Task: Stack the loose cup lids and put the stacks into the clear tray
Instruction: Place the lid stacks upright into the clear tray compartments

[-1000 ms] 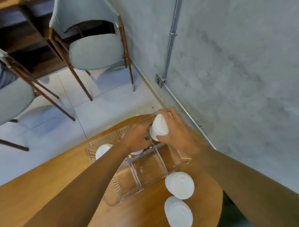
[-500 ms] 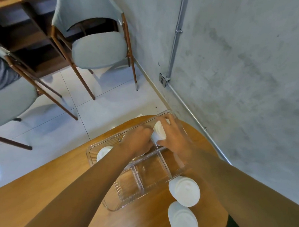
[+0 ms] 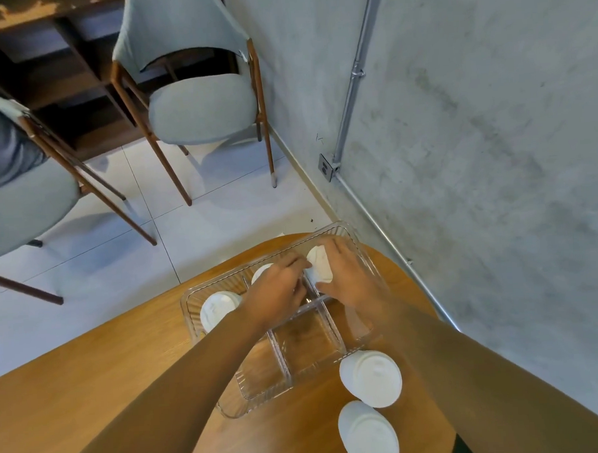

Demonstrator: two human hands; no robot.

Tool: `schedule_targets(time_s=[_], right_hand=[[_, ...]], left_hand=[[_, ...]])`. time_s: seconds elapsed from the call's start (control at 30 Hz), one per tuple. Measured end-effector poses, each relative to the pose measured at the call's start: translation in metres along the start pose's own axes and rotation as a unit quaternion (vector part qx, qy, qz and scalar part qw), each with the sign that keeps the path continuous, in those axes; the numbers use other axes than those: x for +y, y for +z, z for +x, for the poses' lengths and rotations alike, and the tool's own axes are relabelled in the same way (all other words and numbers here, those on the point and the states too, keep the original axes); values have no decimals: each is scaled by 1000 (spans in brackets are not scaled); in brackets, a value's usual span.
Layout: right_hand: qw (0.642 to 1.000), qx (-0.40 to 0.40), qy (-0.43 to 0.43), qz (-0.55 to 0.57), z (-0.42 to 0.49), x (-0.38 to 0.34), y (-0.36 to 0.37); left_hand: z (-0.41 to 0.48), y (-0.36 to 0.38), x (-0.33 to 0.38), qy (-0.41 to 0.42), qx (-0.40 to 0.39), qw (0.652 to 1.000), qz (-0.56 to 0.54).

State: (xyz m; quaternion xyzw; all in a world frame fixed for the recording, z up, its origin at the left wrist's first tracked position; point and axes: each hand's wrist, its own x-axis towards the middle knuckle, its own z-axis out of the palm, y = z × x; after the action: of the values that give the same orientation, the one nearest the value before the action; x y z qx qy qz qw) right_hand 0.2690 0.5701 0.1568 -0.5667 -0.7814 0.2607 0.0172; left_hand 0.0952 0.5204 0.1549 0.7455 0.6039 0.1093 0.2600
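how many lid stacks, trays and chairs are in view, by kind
held lid stack: 1
other lid stacks in the tray: 2
lid stacks on the table: 2
clear tray: 1
chairs: 2
total: 8

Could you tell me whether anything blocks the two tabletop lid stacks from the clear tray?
Nothing visible does: both white plastic lid stacks lie beside the clear ribbed tray, whose near-middle compartment is empty.
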Motion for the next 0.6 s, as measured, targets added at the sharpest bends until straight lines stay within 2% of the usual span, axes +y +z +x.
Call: schedule_targets(time_s=[0.2,0.33,0.47,0.6], right_hand=[[999,-7,-7,-36,-14,-9,-17],[1000,2,28,-3,-45,-21,-37],[996,54,53,47,-95,-33,-44],[994,83,70,18,-149,-42,-39]], left_hand=[[-15,-16,3,30,-4,999,16],[-36,-28,14,30,-5,999,-17],[-70,-32,26,53,-23,998,-36],[-113,-18,36,88,-76,992,-51]])
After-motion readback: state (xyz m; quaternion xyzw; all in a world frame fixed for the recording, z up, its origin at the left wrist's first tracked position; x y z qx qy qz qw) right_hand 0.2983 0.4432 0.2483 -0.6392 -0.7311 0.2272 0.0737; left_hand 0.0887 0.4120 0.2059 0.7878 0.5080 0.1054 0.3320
